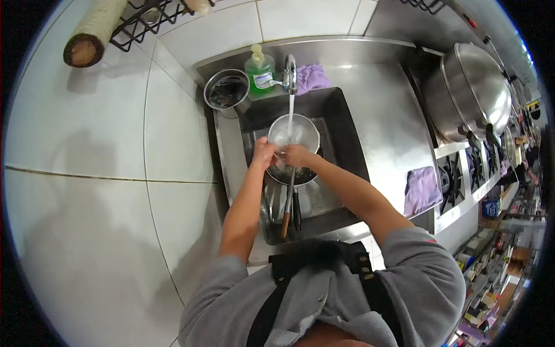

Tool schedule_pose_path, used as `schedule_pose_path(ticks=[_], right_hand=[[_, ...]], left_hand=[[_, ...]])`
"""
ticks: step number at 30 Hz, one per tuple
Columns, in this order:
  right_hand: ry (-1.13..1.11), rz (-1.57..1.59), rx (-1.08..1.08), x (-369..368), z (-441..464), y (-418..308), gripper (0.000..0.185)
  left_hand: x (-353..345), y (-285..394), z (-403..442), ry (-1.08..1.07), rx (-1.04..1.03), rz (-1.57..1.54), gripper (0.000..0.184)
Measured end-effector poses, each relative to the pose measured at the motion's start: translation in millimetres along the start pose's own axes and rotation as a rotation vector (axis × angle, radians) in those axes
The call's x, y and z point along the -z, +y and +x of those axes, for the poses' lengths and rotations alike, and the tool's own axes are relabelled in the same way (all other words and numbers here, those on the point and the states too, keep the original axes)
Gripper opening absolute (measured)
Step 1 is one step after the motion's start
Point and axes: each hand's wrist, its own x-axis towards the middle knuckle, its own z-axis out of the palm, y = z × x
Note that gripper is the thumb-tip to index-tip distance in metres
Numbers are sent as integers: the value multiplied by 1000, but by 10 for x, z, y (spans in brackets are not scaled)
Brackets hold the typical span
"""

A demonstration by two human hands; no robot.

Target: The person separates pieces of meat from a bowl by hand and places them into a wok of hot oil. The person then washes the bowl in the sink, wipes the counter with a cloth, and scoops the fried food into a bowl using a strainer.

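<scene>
Holding bowl (309,133) by near rim, under tap (290,72).
Clamped on it with left hand (263,154) and right hand (299,156) — lying just beyond both, round, without long axis, about equally near each.

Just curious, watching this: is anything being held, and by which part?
Yes, a metal bowl, under the running tap; the left hand and right hand hold its near rim.

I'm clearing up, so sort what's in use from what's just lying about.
In use: metal bowl at the left hand and right hand, running tap, sink; likely the pan beneath.

Apparently lying about: green bottle, two purple cloths, steel container, big pot.
</scene>
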Motion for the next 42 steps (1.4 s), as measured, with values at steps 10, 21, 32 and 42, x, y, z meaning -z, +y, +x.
schedule_pose_path(ticks=[10,21,32,42], right_hand=[[1,356,-839,-1168,-801,-153,25],[234,372,-958,-272,-1488,-701,38],[371,79,-394,713,558,376,21],[931,-86,-517,826,550,-404,32]], left_hand=[[-330,215,-429,14,-936,927,4],[-160,105,676,-52,-702,330,12],[-554,-647,-6,-219,457,-629,12],[-549,-318,-94,-107,533,-1464,15]])
